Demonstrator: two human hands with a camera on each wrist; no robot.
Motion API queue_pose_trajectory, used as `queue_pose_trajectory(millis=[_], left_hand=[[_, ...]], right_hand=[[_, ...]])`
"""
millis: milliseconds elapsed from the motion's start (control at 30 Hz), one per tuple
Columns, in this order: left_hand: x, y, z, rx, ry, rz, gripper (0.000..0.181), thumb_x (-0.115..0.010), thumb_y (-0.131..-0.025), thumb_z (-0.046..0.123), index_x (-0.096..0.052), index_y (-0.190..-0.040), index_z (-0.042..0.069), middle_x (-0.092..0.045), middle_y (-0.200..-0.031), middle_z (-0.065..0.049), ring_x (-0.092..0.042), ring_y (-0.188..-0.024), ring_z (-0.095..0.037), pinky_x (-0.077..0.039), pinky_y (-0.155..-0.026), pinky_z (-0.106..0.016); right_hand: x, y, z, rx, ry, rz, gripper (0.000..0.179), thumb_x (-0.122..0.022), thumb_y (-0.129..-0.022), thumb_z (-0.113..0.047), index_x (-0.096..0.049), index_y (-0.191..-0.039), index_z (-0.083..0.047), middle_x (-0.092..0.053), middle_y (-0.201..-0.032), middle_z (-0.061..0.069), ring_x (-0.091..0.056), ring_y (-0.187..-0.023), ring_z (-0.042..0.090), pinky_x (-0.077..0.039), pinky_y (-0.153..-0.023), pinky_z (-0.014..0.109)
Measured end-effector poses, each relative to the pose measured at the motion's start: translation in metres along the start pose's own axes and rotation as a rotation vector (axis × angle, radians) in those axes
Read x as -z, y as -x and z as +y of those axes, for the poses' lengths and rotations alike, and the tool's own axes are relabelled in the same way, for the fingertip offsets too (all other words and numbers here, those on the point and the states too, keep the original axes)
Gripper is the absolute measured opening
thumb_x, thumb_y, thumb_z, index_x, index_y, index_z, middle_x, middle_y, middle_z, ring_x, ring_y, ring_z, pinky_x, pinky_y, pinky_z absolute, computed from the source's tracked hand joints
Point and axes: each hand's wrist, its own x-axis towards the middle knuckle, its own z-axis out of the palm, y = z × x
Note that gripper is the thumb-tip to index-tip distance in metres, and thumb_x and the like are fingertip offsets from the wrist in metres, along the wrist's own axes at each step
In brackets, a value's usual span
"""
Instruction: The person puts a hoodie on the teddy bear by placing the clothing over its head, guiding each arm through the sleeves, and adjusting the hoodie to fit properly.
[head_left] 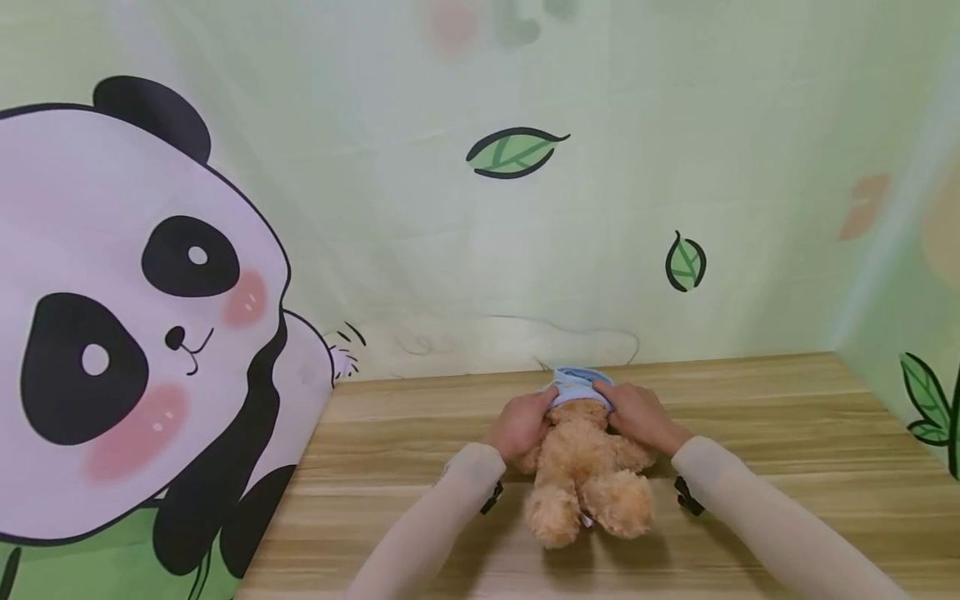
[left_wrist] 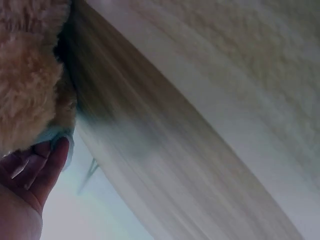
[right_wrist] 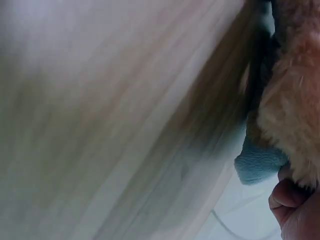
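A tan plush teddy bear (head_left: 577, 462) is held over the wooden table with its legs toward the near side. Light-blue cloth (head_left: 576, 385) covers its far end, where the head is hidden. My left hand (head_left: 522, 423) pinches the cloth at its left edge, thumb on top. On the other side my right hand (head_left: 641, 417) grips the cloth's right edge. In the left wrist view, the left fingers (left_wrist: 52, 162) curl at the cloth beside the fur. A flap of blue cloth (right_wrist: 260, 162) hangs by the right hand's fingers in the right wrist view.
The wooden tabletop (head_left: 405, 417) extends to both sides of the bear. Behind it stands a pale green backdrop (head_left: 420, 242) with printed leaves, close past the bear's far end. A large printed panda (head_left: 202, 350) fills the left side.
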Motion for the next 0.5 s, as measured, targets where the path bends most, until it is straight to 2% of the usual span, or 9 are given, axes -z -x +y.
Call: queue_pose_trajectory(millis=[67,133,233,367,500], left_hand=[[0.001,0.0,0.002,0.013,-0.02,-0.01,0.021,-0.057,-0.097,0.018,-0.046,-0.114,0.013,-0.07,-0.097,-0.008,-0.07,-0.088,-0.026,-0.054,-0.076,-0.039],[0.002,0.0,0.004,0.026,0.001,-0.009,0.021,-0.058,-0.096,0.016,-0.047,-0.113,0.013,-0.07,-0.097,-0.007,-0.07,-0.088,-0.026,-0.054,-0.076,-0.038],[0.002,0.002,0.001,0.036,0.115,0.004,0.024,-0.063,-0.091,0.012,-0.051,-0.112,0.012,-0.067,-0.099,-0.006,-0.067,-0.091,-0.022,-0.053,-0.079,-0.035],[0.002,0.007,-0.007,0.056,0.305,0.006,0.025,-0.068,-0.084,0.009,-0.056,-0.106,0.012,-0.062,-0.093,-0.002,-0.056,-0.082,-0.014,-0.047,-0.073,-0.027],[0.009,0.012,-0.009,0.11,0.411,-0.032,0.02,-0.066,-0.087,0.022,-0.058,-0.103,0.015,-0.06,-0.089,0.0,-0.05,-0.076,-0.01,-0.042,-0.068,-0.023]], right_hand=[[-0.001,0.001,-0.001,-0.004,-0.001,0.001,0.034,-0.063,-0.076,0.004,-0.054,-0.103,-0.014,-0.056,-0.064,0.004,-0.043,-0.051,0.015,-0.024,-0.048,0.029],[-0.002,0.002,0.0,-0.005,-0.019,0.016,0.032,-0.062,-0.075,0.006,-0.054,-0.1,-0.012,-0.056,-0.066,0.004,-0.046,-0.053,0.017,-0.027,-0.049,0.03],[-0.004,0.006,0.002,-0.019,-0.07,0.06,0.032,-0.062,-0.076,0.008,-0.057,-0.101,-0.01,-0.061,-0.085,0.008,-0.055,-0.066,0.02,-0.037,-0.055,0.032],[-0.005,0.013,0.0,-0.035,-0.123,0.111,0.036,-0.062,-0.079,0.006,-0.064,-0.113,-0.006,-0.058,-0.11,0.012,-0.057,-0.079,0.019,-0.046,-0.064,0.033],[0.0,0.016,-0.002,-0.003,-0.171,0.124,0.032,-0.064,-0.08,-0.004,-0.064,-0.112,-0.004,-0.06,-0.107,0.009,-0.058,-0.079,0.017,-0.048,-0.066,0.034]])
